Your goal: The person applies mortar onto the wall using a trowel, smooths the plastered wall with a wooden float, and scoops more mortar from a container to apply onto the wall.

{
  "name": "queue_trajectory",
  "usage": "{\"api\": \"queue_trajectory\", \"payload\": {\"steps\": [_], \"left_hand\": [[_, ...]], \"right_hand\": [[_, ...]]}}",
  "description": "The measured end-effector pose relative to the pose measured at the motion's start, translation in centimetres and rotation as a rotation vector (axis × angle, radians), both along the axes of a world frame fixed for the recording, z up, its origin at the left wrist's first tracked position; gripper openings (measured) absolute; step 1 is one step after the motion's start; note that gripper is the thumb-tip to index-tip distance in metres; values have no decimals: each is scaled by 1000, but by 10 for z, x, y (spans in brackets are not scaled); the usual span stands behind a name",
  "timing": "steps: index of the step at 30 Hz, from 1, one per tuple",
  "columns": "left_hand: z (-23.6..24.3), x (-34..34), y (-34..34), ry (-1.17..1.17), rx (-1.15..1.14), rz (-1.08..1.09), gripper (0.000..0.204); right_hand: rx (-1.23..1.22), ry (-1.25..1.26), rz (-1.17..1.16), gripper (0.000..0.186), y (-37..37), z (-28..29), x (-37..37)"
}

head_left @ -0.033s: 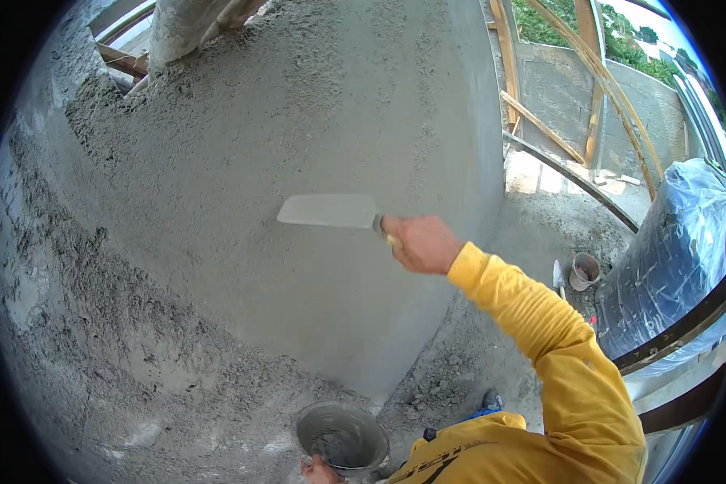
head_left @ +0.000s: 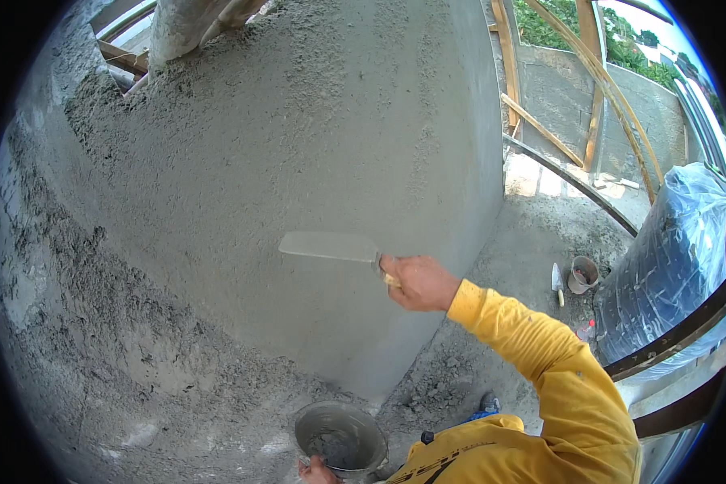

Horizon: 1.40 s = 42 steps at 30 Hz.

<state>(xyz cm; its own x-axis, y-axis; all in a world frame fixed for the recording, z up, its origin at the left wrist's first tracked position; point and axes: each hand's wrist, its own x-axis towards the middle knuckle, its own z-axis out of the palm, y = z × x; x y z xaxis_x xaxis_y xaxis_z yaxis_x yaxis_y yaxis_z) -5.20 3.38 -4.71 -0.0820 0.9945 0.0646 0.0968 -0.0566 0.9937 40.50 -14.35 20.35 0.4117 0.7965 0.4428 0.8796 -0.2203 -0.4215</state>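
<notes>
A trowel (head_left: 327,246) with a long grey blade lies against or just over the wet plastered wall (head_left: 242,177). My right hand (head_left: 421,282) is closed round its handle, and the blade points left. Whether the whole blade touches the plaster I cannot tell. Low in the view, my left hand (head_left: 319,471) grips the rim of a round bucket (head_left: 377,440). Some grey mortar (head_left: 331,445) sits inside the bucket. The wall looks smooth around the trowel and rougher toward the upper left and lower left.
On the floor at the right are a second trowel (head_left: 557,278), a small bucket (head_left: 582,275) and a plastic-wrapped bundle (head_left: 669,258). Mortar crumbs (head_left: 436,379) lie at the wall's foot. Wooden props (head_left: 508,64) and a slanting bar (head_left: 569,181) stand beyond the wall's right edge.
My right hand and the trowel have moved down the wall. The left hand stays at the bucket's rim.
</notes>
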Motion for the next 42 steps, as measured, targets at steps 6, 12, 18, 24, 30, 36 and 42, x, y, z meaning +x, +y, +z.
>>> {"api": "queue_trajectory", "payload": {"steps": [6, 12, 18, 24, 30, 36, 42], "left_hand": [[37, 62, -21, 87, -80, -214, 64], [61, 106, -33, 136, 28, -718, 59], [66, 156, -55, 180, 211, -868, 47], [107, 159, -76, 116, 295, -1001, 51], [123, 184, -84, 154, 549, -1188, 60], [105, 180, -61, 25, 324, -1037, 56], [85, 187, -60, -73, 96, -958, 53]], "right_hand": [[-305, 194, 209, 24, -46, -150, -109], [-554, 293, 106, 29, -29, -204, -170], [-956, 352, 371, 31, -50, -199, -167], [-663, 395, -138, 33, -80, -177, -153], [-686, 1701, 19, 33, -81, -181, -151], [-296, 1965, 295, 33, -85, -165, -167], [-158, 1712, 95, 30, -102, -159, -169]]}}
